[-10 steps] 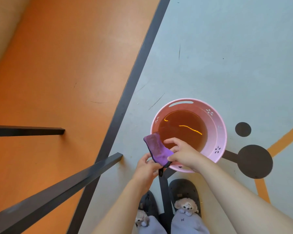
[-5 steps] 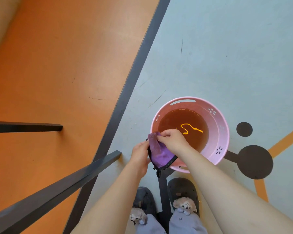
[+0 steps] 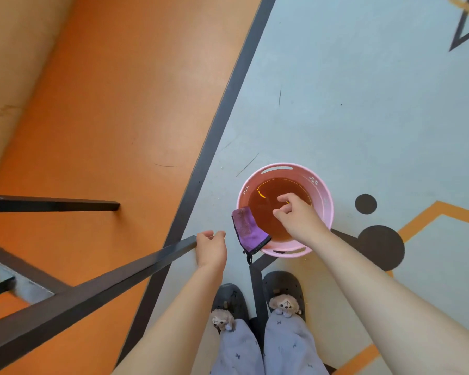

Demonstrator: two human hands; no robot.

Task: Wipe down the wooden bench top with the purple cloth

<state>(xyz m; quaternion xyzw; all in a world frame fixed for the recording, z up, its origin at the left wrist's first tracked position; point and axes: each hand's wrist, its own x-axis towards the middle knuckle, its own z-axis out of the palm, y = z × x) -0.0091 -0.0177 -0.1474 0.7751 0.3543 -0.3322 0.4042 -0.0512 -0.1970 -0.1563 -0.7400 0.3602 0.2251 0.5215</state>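
The purple cloth (image 3: 248, 228), dark-edged with a small loop, hangs draped over the near-left rim of a pink basin (image 3: 326, 196) of brownish water on the floor. My right hand (image 3: 295, 215) hovers over the water just right of the cloth, fingers loosely spread, holding nothing. My left hand (image 3: 211, 247) is to the left of the cloth, empty, its fingers at the end of a dark metal bar (image 3: 119, 272). No wooden bench top can be made out.
A second dark bar (image 3: 52, 205) juts from the left over the orange floor. A dark stripe (image 3: 217, 125) divides orange floor from pale blue floor. My slippered feet (image 3: 283, 290) stand just behind the basin. Black circles (image 3: 379, 247) mark the floor at right.
Both hands held the cloth over the basin's edge; now they have let go. The cloth rests on the rim, my left hand moved left to the bar, my right over the water.
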